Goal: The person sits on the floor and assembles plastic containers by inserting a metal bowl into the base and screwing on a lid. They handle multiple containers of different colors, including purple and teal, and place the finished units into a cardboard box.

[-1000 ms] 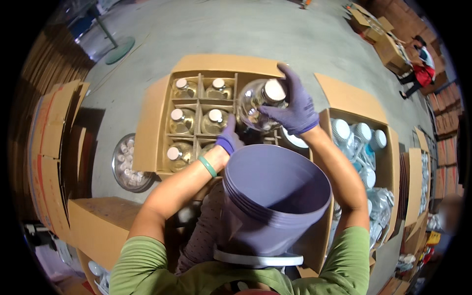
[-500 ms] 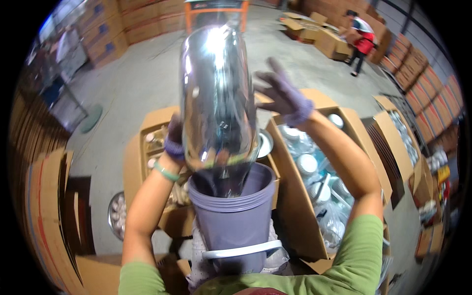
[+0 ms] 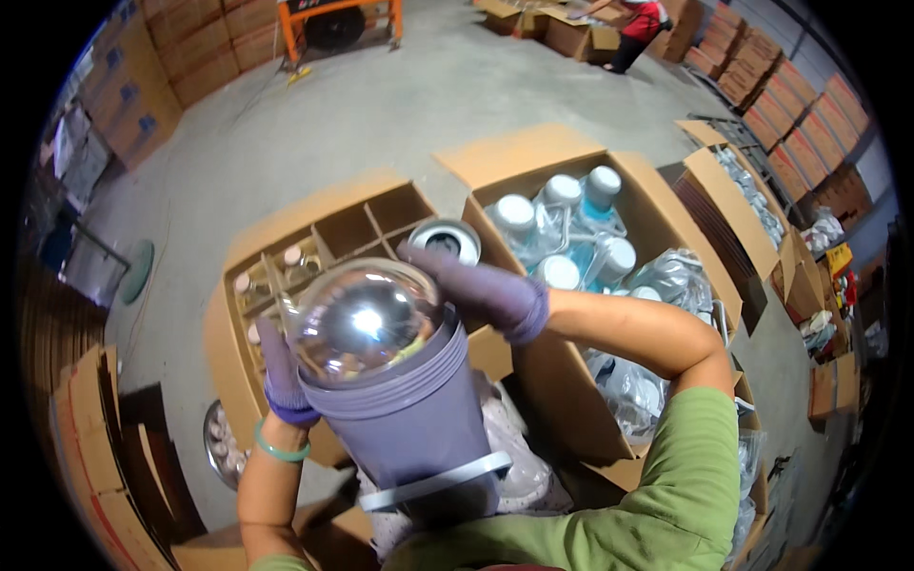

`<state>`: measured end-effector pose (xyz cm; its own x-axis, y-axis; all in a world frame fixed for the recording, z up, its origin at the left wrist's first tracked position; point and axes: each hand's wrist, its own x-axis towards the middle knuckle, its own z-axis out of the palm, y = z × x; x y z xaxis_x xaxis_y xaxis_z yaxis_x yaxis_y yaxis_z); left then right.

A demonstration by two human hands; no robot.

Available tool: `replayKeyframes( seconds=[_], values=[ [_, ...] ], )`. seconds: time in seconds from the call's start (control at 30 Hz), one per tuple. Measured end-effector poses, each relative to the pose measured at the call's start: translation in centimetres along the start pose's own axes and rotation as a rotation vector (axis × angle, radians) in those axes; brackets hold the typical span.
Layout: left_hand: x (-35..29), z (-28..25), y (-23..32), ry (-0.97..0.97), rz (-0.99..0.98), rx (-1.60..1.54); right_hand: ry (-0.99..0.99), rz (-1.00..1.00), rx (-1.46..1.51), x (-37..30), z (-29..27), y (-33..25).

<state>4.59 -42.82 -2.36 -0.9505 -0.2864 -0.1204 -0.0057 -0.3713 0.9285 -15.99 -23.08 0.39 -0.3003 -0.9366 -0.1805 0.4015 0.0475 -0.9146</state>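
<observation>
A shiny silvered glass flask liner (image 3: 367, 322) sits deep in a grey-purple plastic flask casing (image 3: 405, 419), its rounded end showing above the ribbed rim. The casing rests in my lap, tilted a little left, with a white carry handle (image 3: 438, 482) across its front. My left hand (image 3: 282, 376), in a purple glove, is pressed against the left side near the rim. From the right, my gloved right hand (image 3: 486, 293) reaches over the rim, its fingers held together against the liner. Both hands clasp liner and casing between them; the fingertips are partly hidden.
Ahead stands a divided carton (image 3: 333, 205) with small bottles and a round metal-rimmed part (image 3: 446, 243). To the right, an open carton (image 3: 543, 362) holds blue, white-lidded flasks (image 3: 600, 190). A metal bowl (image 3: 221, 443) lies left. Another person (image 3: 640, 29) bends over boxes far off.
The liner has dropped from standing tall above the casing to sitting mostly inside it. My right hand, spread in the air before, has come down onto it. The view has shifted.
</observation>
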Motion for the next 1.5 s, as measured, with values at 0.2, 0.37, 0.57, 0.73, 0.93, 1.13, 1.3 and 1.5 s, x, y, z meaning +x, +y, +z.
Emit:
replayKeyframes(
  seconds=[0.2, 0.37, 0.57, 0.73, 0.93, 1.13, 1.3, 1.5],
  values=[
    [0.7, -0.9, -0.5, 0.054, 0.097, -0.294, 0.736, 0.119, 0.066, 1.6, -9.8, 7.9],
    [4.2, -2.8, -2.8, 0.219, -0.064, -0.141, 1.001, 0.328, 0.306, 6.8, -13.7, 17.5],
    [9.2, -2.7, -5.4, 0.113, -0.075, 0.252, 1.075, -0.020, 0.365, 9.9, -13.7, 19.1],
    [11.7, 1.6, -1.8, 0.139, -0.254, 0.113, 0.848, -0.499, -0.456, 7.6, -7.6, 10.3],
    [14.2, 3.6, 1.5, 0.020, -0.199, -0.046, 0.548, -0.969, -0.987, 3.6, -4.5, 2.0],
    [13.9, 5.3, 3.4, 0.037, 0.520, 0.640, 0.404, -0.912, -1.096, 1.3, -1.3, -3.3],
    [12.7, 5.8, 5.9, -0.144, 1.419, 1.553, 0.447, -0.627, -0.393, 1.8, -0.6, -5.9],
    [8.7, 3.4, 7.6, -0.153, 1.331, 0.907, 0.348, -0.639, -0.544, -0.8, -0.3, -7.1]
  ],
)
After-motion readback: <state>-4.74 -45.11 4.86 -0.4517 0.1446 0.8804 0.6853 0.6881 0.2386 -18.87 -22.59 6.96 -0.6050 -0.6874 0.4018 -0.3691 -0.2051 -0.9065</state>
